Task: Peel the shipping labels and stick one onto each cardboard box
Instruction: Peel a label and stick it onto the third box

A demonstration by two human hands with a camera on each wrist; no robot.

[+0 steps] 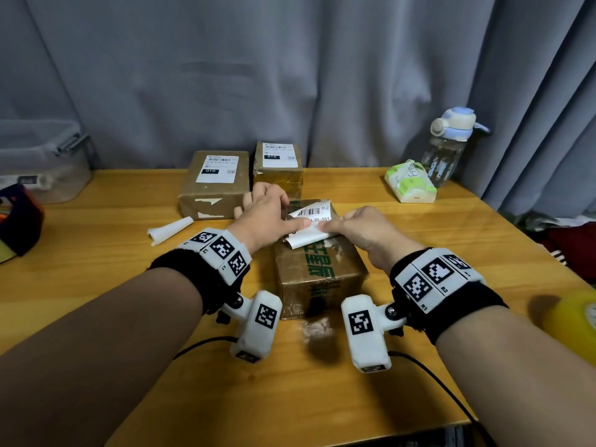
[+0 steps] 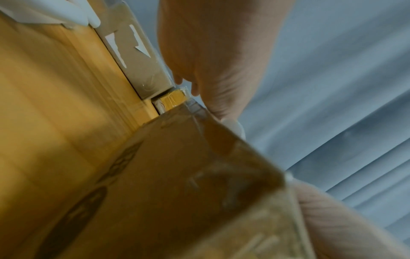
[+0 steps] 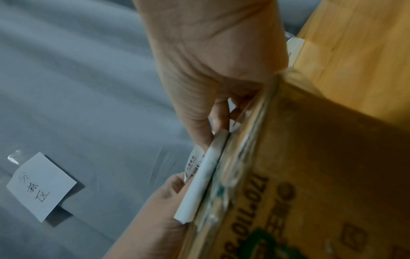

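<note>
A brown cardboard box (image 1: 319,269) with green print sits on the wooden table (image 1: 322,398) just in front of me. A curled white shipping label (image 1: 311,225) with a barcode lies over its far top edge. My left hand (image 1: 290,214) pinches the label's left side, thumb on top. The label's right edge is pinched by my right hand (image 1: 335,222). In the right wrist view the label (image 3: 199,178) looks rolled against the box (image 3: 310,175). Behind stand two labelled boxes, a wide one (image 1: 213,185) and a smaller one (image 1: 278,166).
A rolled strip of white backing paper (image 1: 171,230) lies to the left. At the back right are a tissue pack (image 1: 409,182) and a water bottle (image 1: 451,146), at the back left a clear plastic bin (image 1: 42,159). A yellow tape roll (image 1: 571,314) lies right.
</note>
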